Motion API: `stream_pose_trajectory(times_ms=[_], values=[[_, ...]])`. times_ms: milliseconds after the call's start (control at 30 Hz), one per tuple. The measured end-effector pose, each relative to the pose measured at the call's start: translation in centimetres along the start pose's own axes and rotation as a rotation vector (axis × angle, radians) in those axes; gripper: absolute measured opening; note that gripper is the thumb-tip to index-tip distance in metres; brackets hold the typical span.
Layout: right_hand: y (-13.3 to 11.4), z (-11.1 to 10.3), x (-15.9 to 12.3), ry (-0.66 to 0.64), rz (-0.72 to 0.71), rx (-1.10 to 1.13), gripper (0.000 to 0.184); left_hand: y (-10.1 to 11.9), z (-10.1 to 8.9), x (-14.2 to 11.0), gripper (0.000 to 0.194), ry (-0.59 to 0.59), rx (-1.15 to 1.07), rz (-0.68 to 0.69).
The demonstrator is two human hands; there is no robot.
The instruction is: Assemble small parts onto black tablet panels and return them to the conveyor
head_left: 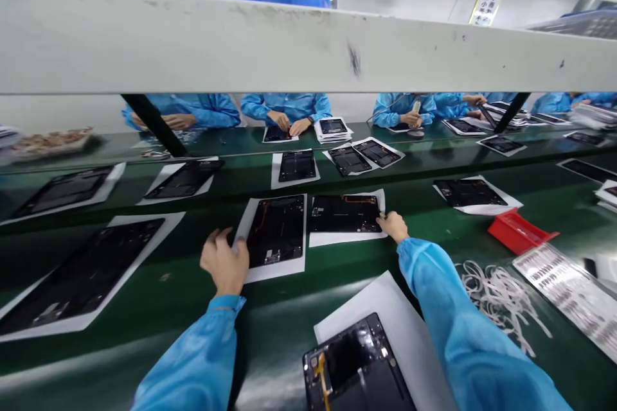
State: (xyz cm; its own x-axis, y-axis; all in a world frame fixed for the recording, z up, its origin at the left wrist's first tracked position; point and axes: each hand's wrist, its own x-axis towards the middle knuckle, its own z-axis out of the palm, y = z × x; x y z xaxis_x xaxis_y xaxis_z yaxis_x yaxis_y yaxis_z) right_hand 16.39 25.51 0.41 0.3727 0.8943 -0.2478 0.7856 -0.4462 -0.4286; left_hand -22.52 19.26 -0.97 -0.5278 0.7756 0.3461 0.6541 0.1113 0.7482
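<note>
My left hand [225, 261] is closed on the left edge of a white paper sheet [274, 273], which curls up by the fingers. On that sheet lies a black tablet panel [277, 231] with an orange flex cable. My right hand [394, 227] pinches the right edge of a second paper sheet [332, 239]; its fingertips are partly hidden. A black tablet panel [346, 213] lies on this sheet, also with orange cable along its top. Close to me, another tablet panel [359, 366] with a yellow-orange cable rests partly on a white sheet [385, 308].
At right are a red tray [520, 231], tangled white strips [501, 298] and a sheet of small parts [569, 292]. More panels on paper lie along the green bench [274, 334]. A grey beam [289, 45] crosses above. Co-workers in blue sleeves [289, 106] work opposite.
</note>
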Motion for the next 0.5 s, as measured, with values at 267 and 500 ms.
stream_pose_trajectory(times_ms=[267,500], values=[[-0.8,-1.5,-1.3,0.078,-0.052,0.019,0.033,4.0,-0.4,-11.4,0.024,-0.202,-0.053,0.487],[-0.5,-8.4,-7.3,0.321,-0.318,0.012,0.05,6.4,-1.6,-16.0,0.027,-0.38,-0.217,0.397]])
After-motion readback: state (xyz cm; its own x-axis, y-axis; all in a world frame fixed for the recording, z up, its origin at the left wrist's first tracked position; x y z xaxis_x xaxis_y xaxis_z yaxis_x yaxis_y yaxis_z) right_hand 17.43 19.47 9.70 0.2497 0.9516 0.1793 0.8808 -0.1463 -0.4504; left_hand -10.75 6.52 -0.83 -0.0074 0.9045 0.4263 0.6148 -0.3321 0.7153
